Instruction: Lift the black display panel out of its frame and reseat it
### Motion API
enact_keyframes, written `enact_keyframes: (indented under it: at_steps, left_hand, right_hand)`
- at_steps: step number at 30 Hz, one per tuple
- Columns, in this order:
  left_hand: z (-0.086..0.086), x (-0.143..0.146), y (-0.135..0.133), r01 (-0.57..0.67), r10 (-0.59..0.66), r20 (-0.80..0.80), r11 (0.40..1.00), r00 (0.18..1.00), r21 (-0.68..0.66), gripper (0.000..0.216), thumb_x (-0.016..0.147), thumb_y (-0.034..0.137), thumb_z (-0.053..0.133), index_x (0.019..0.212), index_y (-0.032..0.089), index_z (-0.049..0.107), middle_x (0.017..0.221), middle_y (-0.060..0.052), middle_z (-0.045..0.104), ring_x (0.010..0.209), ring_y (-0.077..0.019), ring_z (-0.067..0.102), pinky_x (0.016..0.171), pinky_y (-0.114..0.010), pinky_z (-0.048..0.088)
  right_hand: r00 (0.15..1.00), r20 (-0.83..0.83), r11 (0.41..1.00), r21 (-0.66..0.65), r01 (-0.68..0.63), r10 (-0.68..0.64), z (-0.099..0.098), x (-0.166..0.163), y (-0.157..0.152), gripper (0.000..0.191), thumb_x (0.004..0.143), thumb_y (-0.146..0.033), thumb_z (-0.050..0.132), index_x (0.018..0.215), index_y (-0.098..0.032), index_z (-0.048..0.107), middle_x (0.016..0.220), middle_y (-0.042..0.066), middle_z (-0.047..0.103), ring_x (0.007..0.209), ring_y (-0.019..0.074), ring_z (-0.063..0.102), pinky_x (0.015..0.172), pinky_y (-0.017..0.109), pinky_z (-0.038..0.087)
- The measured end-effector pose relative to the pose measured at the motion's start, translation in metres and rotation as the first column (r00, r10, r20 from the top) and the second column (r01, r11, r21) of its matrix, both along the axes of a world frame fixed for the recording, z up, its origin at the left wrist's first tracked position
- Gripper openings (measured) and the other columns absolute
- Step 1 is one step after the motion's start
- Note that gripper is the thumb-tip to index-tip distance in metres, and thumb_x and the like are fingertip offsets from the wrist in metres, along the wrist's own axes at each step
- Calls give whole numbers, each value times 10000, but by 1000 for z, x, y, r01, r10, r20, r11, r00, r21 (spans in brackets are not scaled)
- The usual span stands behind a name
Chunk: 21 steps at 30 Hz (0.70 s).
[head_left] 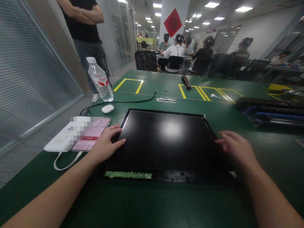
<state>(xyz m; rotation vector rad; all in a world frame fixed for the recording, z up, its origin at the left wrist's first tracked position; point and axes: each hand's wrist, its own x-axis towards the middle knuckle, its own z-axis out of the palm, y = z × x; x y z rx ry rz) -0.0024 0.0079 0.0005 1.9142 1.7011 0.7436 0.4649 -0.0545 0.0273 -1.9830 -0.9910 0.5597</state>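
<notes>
A: With the black panel taken as the clock's centre, what is found from the left?

B: At nine o'clock, a smooth white plastic block with rounded corners is joined by a white cable to a flat, glass-faced phone. Towards ten, a clear plastic bottle is seen, with a glossy, rounded white case near its base.

A: And at the panel itself?

B: Its left edge is touched by the left hand, thumb and fingers spread; whether a firm grip is taken cannot be told. A slim green circuit board is set along the near edge, at seven. The panel, a flat, shiny rectangle, is laid mid-counter on smooth green. At three, the right hand is held with bent fingers by the right edge; neither contact nor grip can be made out. At two, long dark pieces are grouped with a blue one.

A: Can any writing be read?

B: Digits ending "51:12" are shown on the phone's pink screen; the bottle's red-and-white label cannot be read.
</notes>
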Motion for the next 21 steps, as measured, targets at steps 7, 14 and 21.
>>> enact_keyframes:
  at_steps: [7, 14, 21]
  left_hand:
    - [-2, -1, 1, 15, -15, -5, 1000, 1000, 2, 605, 748, 550, 651, 1191, 141, 692, 1479, -208, 548, 1378, -396, 500, 1181, -571, 329]
    - [-1, -2, 0, 3, -2, 37, 1000, 999, -14, 580, 750, 545, 668, 1198, 177, 700, 1485, -174, 558, 1385, -386, 500, 1179, -556, 340]
    - [0, -1, 0, 5, -3, 51, 1000, 999, -30, 585, 750, 528, 672, 1206, 162, 692, 1498, -188, 546, 1390, -385, 494, 1183, -566, 327]
  right_hand:
    - [1000, -25, 1000, 31, 6, -5, -3, 1, 0, 439, 765, -496, 645, 1049, -166, 699, 758, 100, 760, 469, 144, 514, 494, 301, 379]
    - [999, -42, 1000, 16, 18, -18, 0, -1, 0, 408, 764, -466, 636, 1038, -169, 696, 756, 100, 759, 471, 145, 517, 501, 303, 386]
    - [997, -73, 1000, 8, 26, -26, -1, 2, 1, 415, 747, -468, 651, 1036, -173, 695, 769, 101, 761, 485, 143, 518, 521, 305, 399]
